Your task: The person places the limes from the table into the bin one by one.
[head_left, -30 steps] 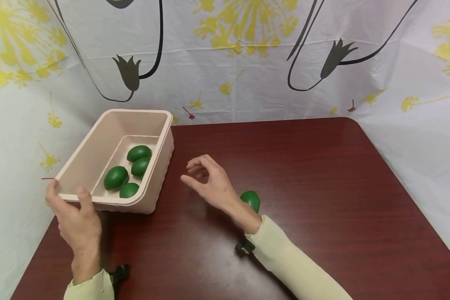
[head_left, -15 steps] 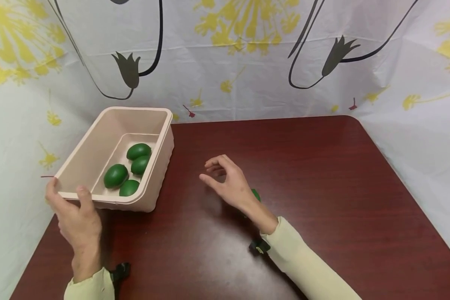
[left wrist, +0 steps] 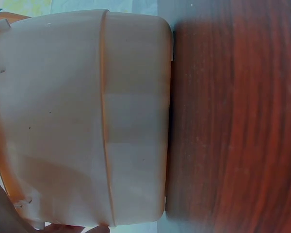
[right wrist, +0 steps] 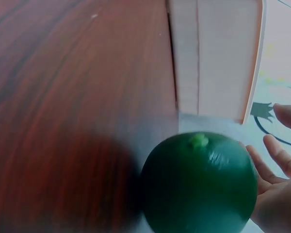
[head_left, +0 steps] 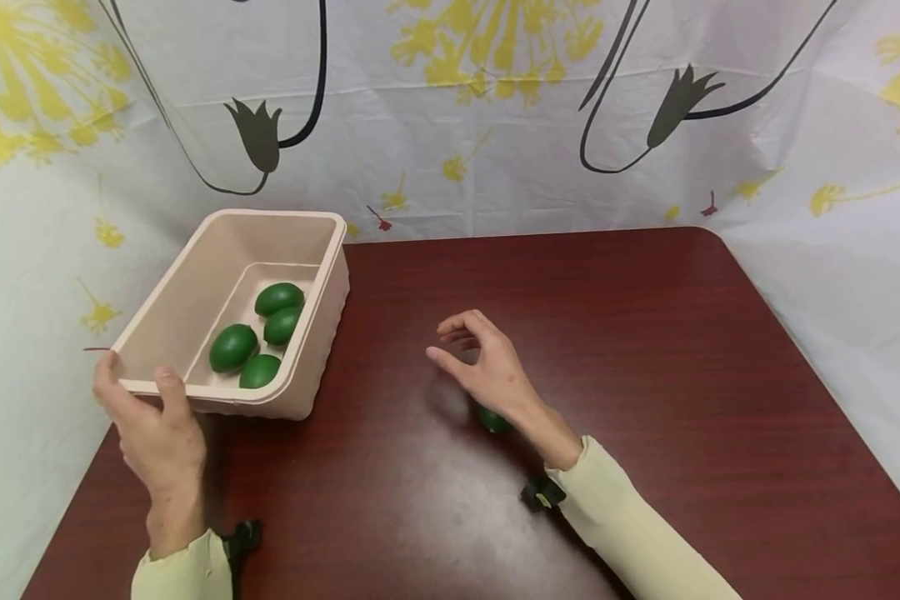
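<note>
My left hand [head_left: 161,446] grips the near-left corner of a beige plastic bin [head_left: 326,333], thumb over the rim and fingers along its outer side. Several green limes [head_left: 232,348] lie inside the bin. In the left wrist view the bin's wall [left wrist: 63,121] fills much of the picture. Over the middle of the table, my right hand [head_left: 491,367] hovers with fingers loosely bent and nothing between them. One more lime [head_left: 492,419] sits on the table beneath that hand, partly hidden by it. The right wrist view shows this lime [right wrist: 199,184] up close, its pale green stem nub visible.
The dark red wood table [head_left: 645,358] carries the bin at its left side. A white cloth [head_left: 510,167] with yellow and grey flower prints hangs behind the table and along both sides. Each wrist wears a small black camera [head_left: 543,493].
My right hand has moved to the right, away from the bin and over the loose lime, which now shows on the near side of the wrist. My left hand has stayed on the bin's rim.
</note>
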A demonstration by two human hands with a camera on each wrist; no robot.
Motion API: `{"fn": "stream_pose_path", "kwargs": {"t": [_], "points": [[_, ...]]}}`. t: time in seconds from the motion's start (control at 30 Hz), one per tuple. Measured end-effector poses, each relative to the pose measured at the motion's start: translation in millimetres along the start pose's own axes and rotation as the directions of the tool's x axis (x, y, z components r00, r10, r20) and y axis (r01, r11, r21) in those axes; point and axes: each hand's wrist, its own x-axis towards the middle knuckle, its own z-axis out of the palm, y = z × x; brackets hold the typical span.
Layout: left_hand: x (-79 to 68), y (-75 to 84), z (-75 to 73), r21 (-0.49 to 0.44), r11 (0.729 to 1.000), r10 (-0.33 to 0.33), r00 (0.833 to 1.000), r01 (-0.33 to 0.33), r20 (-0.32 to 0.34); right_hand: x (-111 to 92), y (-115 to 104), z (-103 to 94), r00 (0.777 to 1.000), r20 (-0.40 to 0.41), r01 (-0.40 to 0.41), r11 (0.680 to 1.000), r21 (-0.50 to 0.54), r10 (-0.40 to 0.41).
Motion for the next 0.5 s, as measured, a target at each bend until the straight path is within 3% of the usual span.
{"fn": "stream_pose_path", "kwargs": {"t": [0.5], "points": [[-0.7, 1.1, -0.8, 0.005, 1.000, 0.009, 1.000, -0.009, 0.003, -16, 13, -19.3, 0.998, 0.012, -0.056, 0.995, -0.079, 0.057]]}}
